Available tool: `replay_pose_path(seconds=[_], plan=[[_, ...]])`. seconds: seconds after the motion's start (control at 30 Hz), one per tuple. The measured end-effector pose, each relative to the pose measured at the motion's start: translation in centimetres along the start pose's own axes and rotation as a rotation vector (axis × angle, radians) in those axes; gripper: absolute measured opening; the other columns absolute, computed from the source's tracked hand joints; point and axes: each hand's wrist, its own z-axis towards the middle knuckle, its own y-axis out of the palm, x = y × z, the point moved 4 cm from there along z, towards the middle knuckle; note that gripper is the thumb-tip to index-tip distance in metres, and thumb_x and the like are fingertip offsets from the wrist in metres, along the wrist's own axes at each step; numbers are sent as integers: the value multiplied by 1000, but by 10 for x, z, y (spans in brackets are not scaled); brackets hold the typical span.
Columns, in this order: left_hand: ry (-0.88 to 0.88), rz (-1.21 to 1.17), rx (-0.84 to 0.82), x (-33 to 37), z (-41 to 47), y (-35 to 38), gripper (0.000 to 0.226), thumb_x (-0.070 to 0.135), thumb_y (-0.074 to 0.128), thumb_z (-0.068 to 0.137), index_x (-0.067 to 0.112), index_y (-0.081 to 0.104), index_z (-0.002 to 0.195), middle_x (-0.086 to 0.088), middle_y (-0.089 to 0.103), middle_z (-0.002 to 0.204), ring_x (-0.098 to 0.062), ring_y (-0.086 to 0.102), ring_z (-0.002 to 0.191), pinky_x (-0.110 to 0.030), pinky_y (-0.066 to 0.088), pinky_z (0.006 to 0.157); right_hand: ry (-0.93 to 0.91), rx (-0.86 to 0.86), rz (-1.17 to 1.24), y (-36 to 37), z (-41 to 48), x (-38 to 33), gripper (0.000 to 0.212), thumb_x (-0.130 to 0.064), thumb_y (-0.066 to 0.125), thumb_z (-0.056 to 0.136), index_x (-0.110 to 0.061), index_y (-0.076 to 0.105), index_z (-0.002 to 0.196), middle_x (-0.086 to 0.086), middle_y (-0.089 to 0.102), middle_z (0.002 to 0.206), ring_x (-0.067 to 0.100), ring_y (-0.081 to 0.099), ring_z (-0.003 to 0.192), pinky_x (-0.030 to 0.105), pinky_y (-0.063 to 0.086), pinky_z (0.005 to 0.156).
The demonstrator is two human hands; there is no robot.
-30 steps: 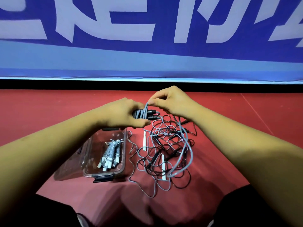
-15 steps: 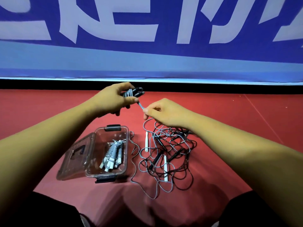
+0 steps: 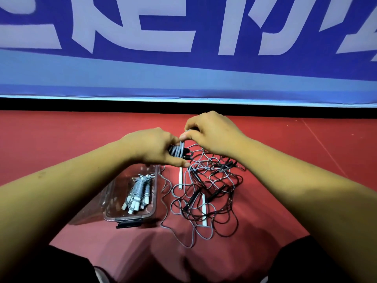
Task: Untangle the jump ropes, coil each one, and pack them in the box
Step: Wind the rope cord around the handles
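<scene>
The right hand [image 3: 212, 135], pinching the grey rope [image 3: 182, 144], is back over the black handles [image 3: 187, 155] gripped by the left hand [image 3: 155, 148], so another wrap goes on. 1 coil [image 3: 140, 188] lies in the clear box [image 3: 130, 217], with the tangle [image 3: 210, 193] beside it.

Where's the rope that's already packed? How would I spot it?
Look on the red floor, left of the messy tangle, for the clear plastic box. Inside lies a tightly wound grey rope bundle with white handles. Only this bundle lies in the box.
</scene>
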Motion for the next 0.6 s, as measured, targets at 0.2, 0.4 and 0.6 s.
replay_pose_path(seconds=[0.2,0.4,0.6], plan=[[76,-562,18,5,-9,-4,20,33,74,87,19,59,88,3,59,55,-16,52,43,-27,44,44,233,-130,437,7,2,26,43,-49,67,86,-17,61,58,-6,45,47,11,33,43,22,27,44],[94,-977,143,5,-12,-9,43,31,71,89,46,54,126,-12,60,70,-26,47,58,-38,40,53,430,-284,935,42,-3,31,31,-28,49,100,-18,51,71,-2,34,51,10,24,42,19,16,44],[27,-1074,233,-4,-10,-20,19,25,71,89,19,64,105,-14,59,74,-28,46,62,-39,42,59,560,-416,1065,50,-5,22,37,-39,42,103,-12,46,77,-4,26,52,8,21,43,18,14,40]])
